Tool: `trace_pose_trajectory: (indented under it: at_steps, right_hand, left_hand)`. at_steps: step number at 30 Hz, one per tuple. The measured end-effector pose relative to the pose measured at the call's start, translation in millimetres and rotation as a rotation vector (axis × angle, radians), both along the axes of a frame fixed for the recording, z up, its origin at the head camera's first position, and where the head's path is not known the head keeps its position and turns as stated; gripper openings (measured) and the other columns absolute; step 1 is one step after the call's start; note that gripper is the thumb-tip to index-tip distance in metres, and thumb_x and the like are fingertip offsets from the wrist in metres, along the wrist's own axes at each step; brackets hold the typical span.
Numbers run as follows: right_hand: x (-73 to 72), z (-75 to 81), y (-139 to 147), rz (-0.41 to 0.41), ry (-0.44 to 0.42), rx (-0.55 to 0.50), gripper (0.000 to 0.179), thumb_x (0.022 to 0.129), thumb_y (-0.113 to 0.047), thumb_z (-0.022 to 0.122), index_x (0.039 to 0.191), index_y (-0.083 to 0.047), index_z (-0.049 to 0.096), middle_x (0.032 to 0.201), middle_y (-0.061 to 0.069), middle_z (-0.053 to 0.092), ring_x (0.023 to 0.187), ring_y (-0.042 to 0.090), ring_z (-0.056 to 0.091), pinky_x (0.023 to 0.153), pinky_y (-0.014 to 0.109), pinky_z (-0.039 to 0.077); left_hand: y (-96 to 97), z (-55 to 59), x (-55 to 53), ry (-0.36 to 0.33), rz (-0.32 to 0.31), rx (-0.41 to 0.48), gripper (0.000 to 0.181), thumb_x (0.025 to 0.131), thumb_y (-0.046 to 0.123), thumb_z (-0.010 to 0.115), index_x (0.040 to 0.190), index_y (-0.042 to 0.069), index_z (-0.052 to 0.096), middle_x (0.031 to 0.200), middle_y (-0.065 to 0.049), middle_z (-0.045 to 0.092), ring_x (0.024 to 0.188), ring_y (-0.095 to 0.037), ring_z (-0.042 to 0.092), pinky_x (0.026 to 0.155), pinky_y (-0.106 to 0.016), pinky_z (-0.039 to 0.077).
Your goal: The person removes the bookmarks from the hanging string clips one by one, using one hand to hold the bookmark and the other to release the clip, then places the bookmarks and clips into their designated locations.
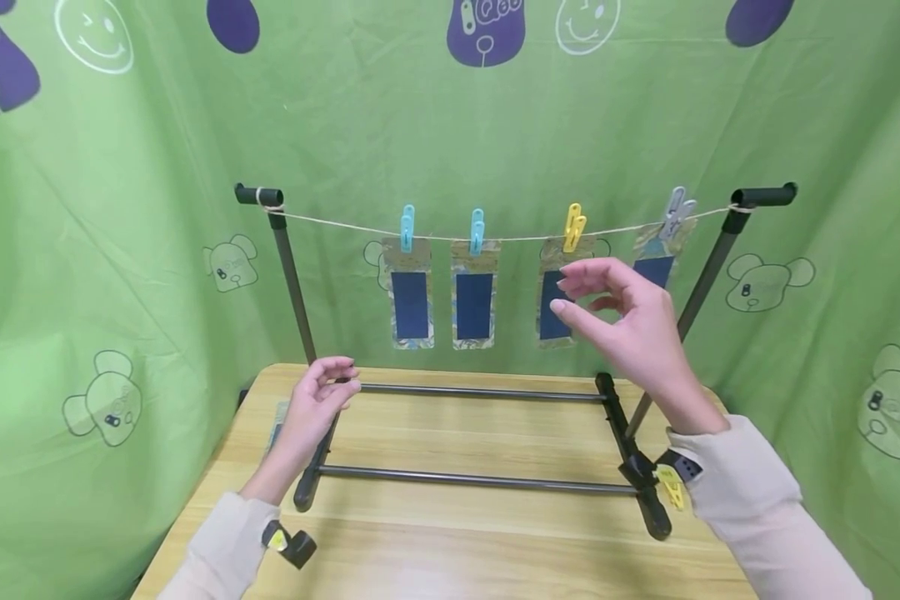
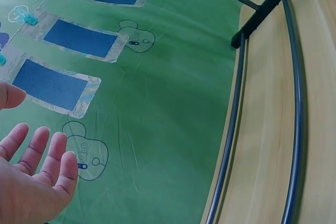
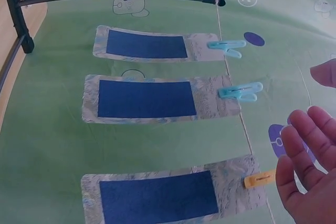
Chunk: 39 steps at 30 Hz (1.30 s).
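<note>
My left hand [image 1: 318, 400] is raised by the rack's left post, fingers loosely bent and holding nothing. Its spread fingers also show in the left wrist view. Higher up, my right hand [image 1: 622, 312] is in front of the right part of the line, thumb and fingers apart with nothing between them. It partly covers a patterned card with a dark blue panel [image 1: 552, 292] that hangs from a yellow clothespin [image 1: 573, 227]. Two similar cards [image 1: 409, 304] [image 1: 474, 307] hang from light blue clothespins [image 1: 407, 227] [image 1: 477, 232]. At the far right, a grey clothespin [image 1: 676, 213] holds another card [image 1: 656, 250].
A string [image 1: 330, 222] runs between the posts of a black rack [image 1: 480, 480] on a wooden table [image 1: 450, 525]. Another card [image 1: 277, 421] lies partly hidden behind the left forearm. A yellow clothespin [image 1: 673, 493] shows beside the right wrist. Green cloth [image 1: 495, 133] surrounds the table.
</note>
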State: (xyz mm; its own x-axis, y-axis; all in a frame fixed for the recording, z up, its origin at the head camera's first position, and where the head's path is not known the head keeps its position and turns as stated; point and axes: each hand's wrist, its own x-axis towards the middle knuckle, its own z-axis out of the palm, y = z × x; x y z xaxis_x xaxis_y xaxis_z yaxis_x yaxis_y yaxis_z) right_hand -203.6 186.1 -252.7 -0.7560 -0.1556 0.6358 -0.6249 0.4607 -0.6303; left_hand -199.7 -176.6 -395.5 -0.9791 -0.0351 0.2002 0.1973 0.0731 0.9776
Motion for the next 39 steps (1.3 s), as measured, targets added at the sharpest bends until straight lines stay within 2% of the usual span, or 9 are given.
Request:
trace_pose_trajectory:
  at_steps: [4,11,17,21,30,36,39]
  right_hand:
    - [-1.9,6.2,-5.7,0.023,-0.003,-0.003,0.036,0.085,-0.012,0.076,0.118,-0.008,0.064,0.105,0.004,0.067,0.094,0.016,0.060,0.077,0.025,0.050]
    - [-7.6,12.2,-16.8,0.065,0.017,-0.002,0.034,0.084,-0.012,0.077,0.116,-0.008,0.065,0.105,0.005,0.068,0.094,0.019,0.062,0.075,0.022,0.051]
    - [-11.7,15.2,-24.2,0.074,0.023,-0.008,0.032,0.085,-0.013,0.075,0.115,-0.008,0.065,0.103,0.004,0.068,0.092,0.017,0.062,0.075,0.022,0.052]
    - [-14.2,18.7,-28.2,0.084,0.007,-0.033,0.032,0.086,-0.013,0.075,0.116,-0.008,0.064,0.104,0.005,0.067,0.093,0.014,0.061,0.077,0.023,0.051]
    - [-20.7,22.2,-35.9,0.126,-0.009,-0.046,0.031,0.086,-0.014,0.075,0.114,-0.007,0.064,0.104,0.005,0.067,0.092,0.015,0.062,0.077,0.026,0.054]
    - [-26.6,25.0,-44.6,0.152,0.003,-0.029,0.030,0.087,-0.016,0.074,0.114,-0.006,0.064,0.103,0.007,0.068,0.092,0.015,0.062,0.074,0.026,0.054]
    - [-28.1,27.2,-50.6,0.167,0.004,-0.025,0.030,0.087,-0.016,0.074,0.113,-0.006,0.064,0.102,0.008,0.068,0.091,0.014,0.062,0.074,0.027,0.054]
  left_hand:
    - [3.4,-1.4,-3.6,0.015,-0.007,0.031,0.035,0.091,0.000,0.063,0.124,0.000,0.052,0.116,-0.015,0.058,0.094,-0.018,0.061,0.080,-0.027,0.053]
    - [7.3,-6.5,-10.4,0.017,0.001,0.097,0.033,0.091,-0.002,0.061,0.123,-0.002,0.051,0.119,-0.022,0.055,0.098,-0.025,0.059,0.079,-0.023,0.052]
    - [7.7,-9.0,-15.7,0.024,0.031,0.113,0.031,0.091,-0.004,0.060,0.121,-0.003,0.052,0.113,-0.012,0.058,0.099,-0.027,0.059,0.076,-0.023,0.053]
    - [9.0,-9.5,-19.7,0.032,0.038,0.115,0.031,0.091,-0.006,0.060,0.121,-0.003,0.053,0.111,-0.010,0.059,0.097,-0.029,0.059,0.077,-0.026,0.055]
    - [14.3,-11.1,-24.9,0.038,0.023,0.152,0.033,0.090,-0.005,0.061,0.121,-0.005,0.052,0.115,-0.016,0.058,0.093,-0.019,0.060,0.077,-0.023,0.054]
    - [17.4,-10.7,-28.9,0.039,0.009,0.156,0.036,0.089,-0.006,0.060,0.124,-0.006,0.050,0.122,-0.019,0.056,0.103,-0.029,0.058,0.080,-0.024,0.054]
    - [18.8,-11.5,-31.8,0.033,0.008,0.150,0.037,0.090,-0.005,0.061,0.125,-0.006,0.050,0.123,-0.018,0.056,0.103,-0.028,0.059,0.080,-0.024,0.054]
